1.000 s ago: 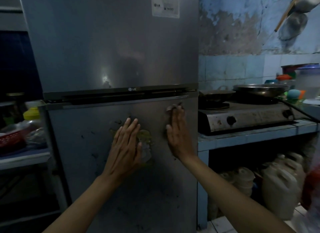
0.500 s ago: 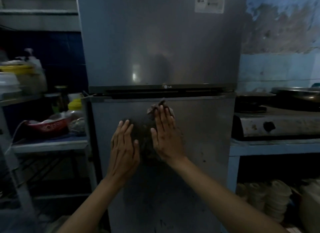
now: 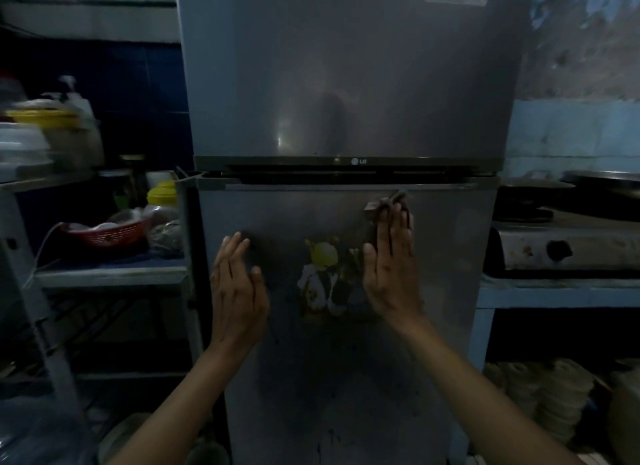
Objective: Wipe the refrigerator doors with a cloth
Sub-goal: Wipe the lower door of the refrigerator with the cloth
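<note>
I'm pressing the cloth (image 3: 386,205) flat under my open right hand (image 3: 389,270) on the lower door (image 3: 450,257); open left hand (image 3: 237,291) bracing. Sticker (image 3: 325,277) grime and upper door (image 3: 346,66) seemingly left.

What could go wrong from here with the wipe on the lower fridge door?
1. The cloth is only pinned under the flat right hand, mostly at the fingertips; it could slip out mid-stroke.
2. The worn sticker sits between the hands; a pass over it may peel or smear it.
3. The left hand looks flat against the lower door and may leave fresh prints.
</note>
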